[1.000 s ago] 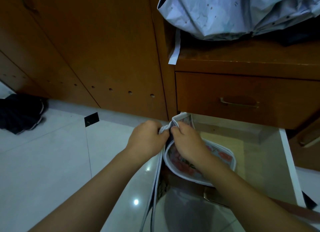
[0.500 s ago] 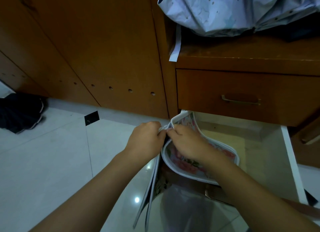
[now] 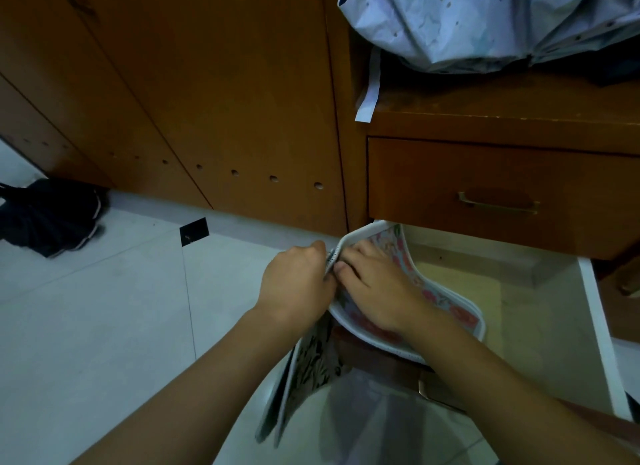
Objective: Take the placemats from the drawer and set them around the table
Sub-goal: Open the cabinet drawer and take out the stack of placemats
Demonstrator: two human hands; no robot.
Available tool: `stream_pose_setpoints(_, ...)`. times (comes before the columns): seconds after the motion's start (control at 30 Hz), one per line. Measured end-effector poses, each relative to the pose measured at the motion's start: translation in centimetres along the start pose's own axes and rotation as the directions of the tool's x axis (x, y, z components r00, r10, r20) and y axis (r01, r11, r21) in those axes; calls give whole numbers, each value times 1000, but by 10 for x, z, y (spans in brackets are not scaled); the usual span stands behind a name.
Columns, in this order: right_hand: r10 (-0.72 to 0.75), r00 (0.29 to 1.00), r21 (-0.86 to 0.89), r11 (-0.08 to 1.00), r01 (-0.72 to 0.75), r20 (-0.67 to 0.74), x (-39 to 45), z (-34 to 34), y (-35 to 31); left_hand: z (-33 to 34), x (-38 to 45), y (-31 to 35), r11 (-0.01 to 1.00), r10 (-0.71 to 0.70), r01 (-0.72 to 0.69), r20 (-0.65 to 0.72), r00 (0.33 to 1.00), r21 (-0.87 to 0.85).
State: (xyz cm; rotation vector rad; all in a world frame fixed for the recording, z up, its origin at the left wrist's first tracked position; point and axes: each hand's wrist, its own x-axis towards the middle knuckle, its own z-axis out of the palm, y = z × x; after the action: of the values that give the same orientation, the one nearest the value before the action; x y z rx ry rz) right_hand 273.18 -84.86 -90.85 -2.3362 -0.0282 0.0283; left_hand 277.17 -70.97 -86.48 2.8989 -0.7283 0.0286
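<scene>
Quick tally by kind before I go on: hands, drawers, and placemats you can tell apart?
Hands: 2, left and right
Drawers: 2, open and shut
Placemats: 2 told apart, pink floral and dark floral
Total: 6

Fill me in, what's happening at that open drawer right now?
A person is gathering placemats at the open drawer. The left hand grips the top edges of mats hanging down outside the drawer's left side. The right hand pinches the edge of a floral placemat, which bends up out of the drawer toward the left hand. The drawer above is closed. No table is in view, so nothing is laid out yet.
</scene>
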Motion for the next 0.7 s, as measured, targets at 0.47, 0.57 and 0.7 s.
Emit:
stream_pose_setpoints(0.47,-142,980,-183,976,116,-137,16,-23,-52,-33,-12,-23,997,-4,14,-127,992,71)
stream_pose_setpoints(0.57,-183,981,-183,969,168,-70,20,-23,-70,-43,-19,-28,998,-11,20,-146,989,63)
stream_pose_setpoints(0.7,-233,972,-168,959,228,-11,26,-28,-100,-64,-27,-41,997,-49,59,-191,980,49)
